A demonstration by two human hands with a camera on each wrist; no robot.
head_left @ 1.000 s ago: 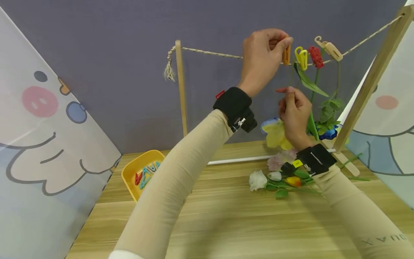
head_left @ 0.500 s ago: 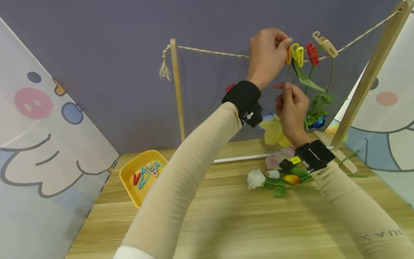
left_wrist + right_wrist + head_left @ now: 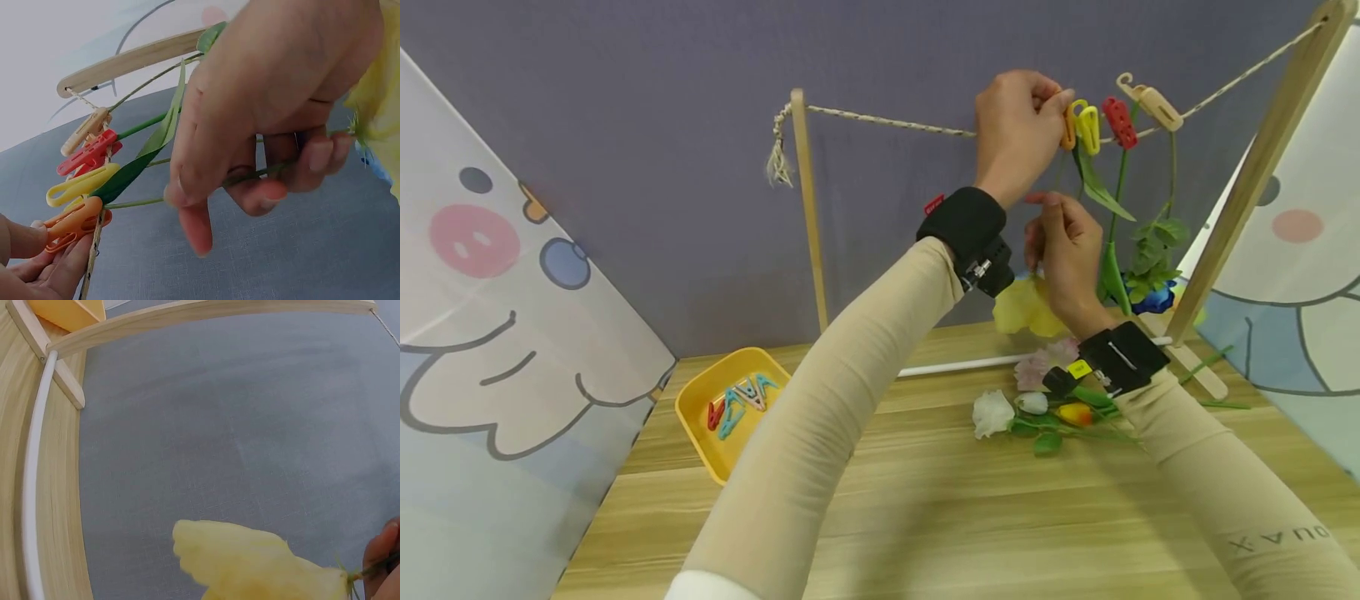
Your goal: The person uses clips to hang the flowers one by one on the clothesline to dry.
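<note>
Orange peg [image 3: 1067, 127] pinched on rope [image 3: 887, 122] by left hand [image 3: 1017, 133].
Thin stem [image 3: 262, 170], clear only in left wrist view, gripped in right hand [image 3: 1063, 254]; yellow flower [image 3: 256, 562] hanging below.

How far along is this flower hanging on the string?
Done: stems already hang under the yellow clip, red clip and beige clip. In hand: the left hand pinches the orange clip on the string while the right hand holds the yellow flower by its stem. Left: flowers on the table.

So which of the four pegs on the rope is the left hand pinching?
The orange peg, leftmost on the rope; the left hand pinches it, while the yellow, red and beige pegs hang untouched.
</note>
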